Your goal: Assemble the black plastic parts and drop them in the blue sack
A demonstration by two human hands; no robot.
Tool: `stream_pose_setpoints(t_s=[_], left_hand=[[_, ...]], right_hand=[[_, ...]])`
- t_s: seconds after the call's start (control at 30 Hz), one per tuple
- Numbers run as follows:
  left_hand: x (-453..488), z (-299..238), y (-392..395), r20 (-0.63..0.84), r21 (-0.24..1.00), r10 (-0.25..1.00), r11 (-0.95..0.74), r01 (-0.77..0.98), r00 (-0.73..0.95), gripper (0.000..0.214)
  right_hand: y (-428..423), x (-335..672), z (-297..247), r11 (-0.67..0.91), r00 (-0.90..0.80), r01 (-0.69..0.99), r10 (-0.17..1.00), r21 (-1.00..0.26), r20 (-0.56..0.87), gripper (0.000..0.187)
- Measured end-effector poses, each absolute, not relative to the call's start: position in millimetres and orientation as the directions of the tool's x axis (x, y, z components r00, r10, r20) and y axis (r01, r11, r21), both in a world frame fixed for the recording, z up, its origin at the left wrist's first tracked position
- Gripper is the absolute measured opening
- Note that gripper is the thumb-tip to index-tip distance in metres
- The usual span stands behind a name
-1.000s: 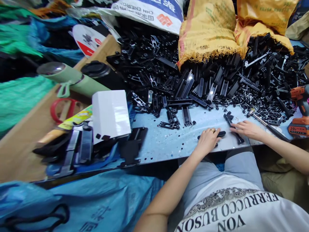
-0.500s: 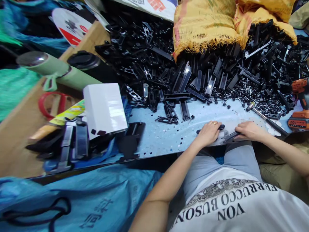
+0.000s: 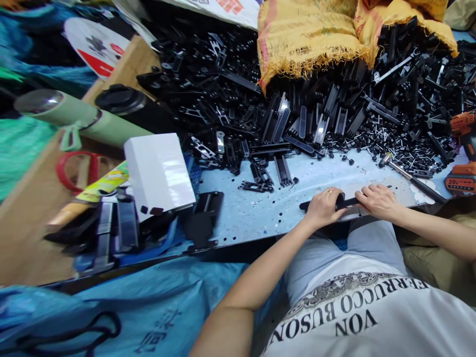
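Observation:
My left hand (image 3: 326,207) is closed round a long black metal strip (image 3: 348,202) near the front edge of the bench, its rounded end sticking out left of the fingers. Fingers curled over the strip's other side, my right hand (image 3: 378,201) grips it too. How many pieces lie under the palms is hidden. Just right of my right hand, a hammer (image 3: 412,179) with a dark handle lies slanted on the bench.
A heap of black metal parts (image 3: 238,94) fills the back, with small bolts (image 3: 390,148) at right. An orange cordless drill (image 3: 463,153) stands far right. At left are a white box (image 3: 159,173), a green bottle (image 3: 107,124) and red-handled scissors (image 3: 63,173). Yellow sacks (image 3: 308,39) hang over the heap.
My hands have brought a forked grey-black piece and a black strip together; the fork no longer shows. My right hand has moved slightly left. The view has shifted a little.

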State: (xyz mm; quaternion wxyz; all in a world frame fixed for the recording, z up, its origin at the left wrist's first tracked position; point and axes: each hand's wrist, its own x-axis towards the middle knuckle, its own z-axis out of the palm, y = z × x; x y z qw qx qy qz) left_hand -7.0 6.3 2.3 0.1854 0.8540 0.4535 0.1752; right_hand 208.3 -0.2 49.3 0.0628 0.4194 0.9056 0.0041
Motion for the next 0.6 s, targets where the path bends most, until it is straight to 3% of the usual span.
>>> stream_pose_setpoints(t_s=[0.1, 0.23, 0.33, 0.43, 0.5, 0.6], left_hand=[[-3, -2, 8, 0.174, 0.490, 0.824, -0.548, 0.678, 0.540, 0.038], [14, 2, 19, 0.110, 0.483, 0.807, -0.553, 0.679, 0.580, 0.042], [18, 12, 34, 0.090, 0.456, 0.807, -0.555, 0.696, 0.584, 0.041], [0, 18, 50, 0.096, 0.363, 0.976, -0.219, 0.906, 0.198, 0.036], [-20, 18, 57, 0.045, 0.267, 0.996, 0.056, 0.962, -0.071, 0.031], [-49, 10, 56, -0.032, 0.259, 0.993, 0.116, 0.959, -0.111, 0.028]], right_hand=[[0, 209, 56, 0.651, -0.641, 0.756, 0.758, 0.071, -0.125, 0.041], [13, 217, 60, 0.573, -0.544, 0.817, 0.805, 0.070, -0.237, 0.038], [43, 218, 54, 0.511, -0.500, 0.857, 0.787, -0.074, -0.362, 0.042], [80, 207, 41, 0.400, -0.425, 0.904, 0.882, -0.153, -0.202, 0.043], [98, 195, 31, 0.361, -0.373, 0.924, 0.924, -0.127, -0.087, 0.037], [108, 187, 21, 0.415, -0.433, 0.886, 0.900, -0.206, -0.049, 0.029]])
